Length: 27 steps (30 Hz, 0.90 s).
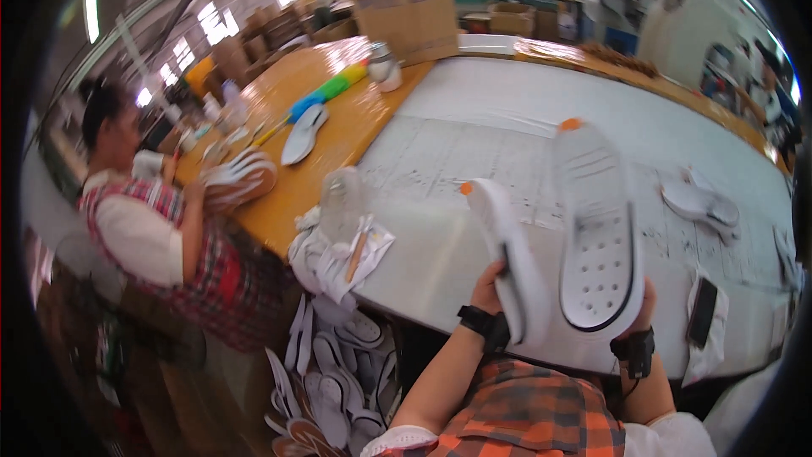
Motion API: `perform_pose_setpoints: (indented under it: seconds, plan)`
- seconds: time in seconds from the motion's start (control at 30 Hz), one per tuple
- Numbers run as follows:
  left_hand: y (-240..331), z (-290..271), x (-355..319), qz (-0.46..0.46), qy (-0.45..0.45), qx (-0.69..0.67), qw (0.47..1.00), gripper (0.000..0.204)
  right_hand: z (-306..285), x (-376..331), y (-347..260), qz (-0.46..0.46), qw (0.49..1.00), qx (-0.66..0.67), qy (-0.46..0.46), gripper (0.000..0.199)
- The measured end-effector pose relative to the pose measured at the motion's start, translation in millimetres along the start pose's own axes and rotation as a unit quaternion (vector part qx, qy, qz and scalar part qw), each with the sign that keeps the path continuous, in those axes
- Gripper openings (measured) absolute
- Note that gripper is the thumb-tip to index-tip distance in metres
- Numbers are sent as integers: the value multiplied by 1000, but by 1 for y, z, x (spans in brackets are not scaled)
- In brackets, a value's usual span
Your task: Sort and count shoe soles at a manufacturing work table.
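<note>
My left hand [487, 288] is closed around the edge of a white shoe sole [516, 279], which stands on edge with its side toward me. In my right hand [647, 308] is a second white shoe sole [599, 267], raised upright. That one shows a dark outline and rows of small round holes at its heel end. Both soles have an orange mark at the far tip. They are held side by side, apart, above the near edge of the white table [440, 228]. Most of my right fingers are hidden behind the sole.
More white soles [700, 207] lie at the table's right, near a phone [702, 311] on a cloth. White rags [326, 258] and a clear plastic container [342, 203] sit left. Below is a pile of soles [330, 385]. A co-worker [161, 220] handles a sole beside the orange table [338, 131].
</note>
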<state>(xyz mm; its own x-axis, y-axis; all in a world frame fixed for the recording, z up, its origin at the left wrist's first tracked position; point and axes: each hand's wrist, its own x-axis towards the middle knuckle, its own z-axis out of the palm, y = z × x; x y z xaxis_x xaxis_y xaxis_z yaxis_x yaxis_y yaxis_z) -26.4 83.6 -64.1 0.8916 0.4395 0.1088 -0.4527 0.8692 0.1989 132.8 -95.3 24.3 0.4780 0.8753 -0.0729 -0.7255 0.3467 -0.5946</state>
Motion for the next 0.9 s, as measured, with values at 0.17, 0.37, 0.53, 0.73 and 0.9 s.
perform_pose_setpoints:
  seconds: [0.17, 0.37, 0.53, 0.73, 0.9]
  plan:
    - [-20, 11, 21, 162, 113, 159, 967, 57, 62, -2, 13, -94, 988, -89, -83, 54]
    - [-31, -8, 29, 209, 143, 267, 930, 67, 129, -10, 33, -33, 747, -382, -543, 42]
    - [-32, 0, 25, 211, 141, 357, 899, 83, 53, 11, 9, -142, 798, -532, -245, 31]
    - [-33, -5, 27, 238, 177, 440, 848, 88, -35, 9, -5, -22, 808, -589, 27, 42]
    - [-30, -1, 25, 194, 119, 401, 887, 92, -33, 10, 18, 118, 934, -333, 63, 40]
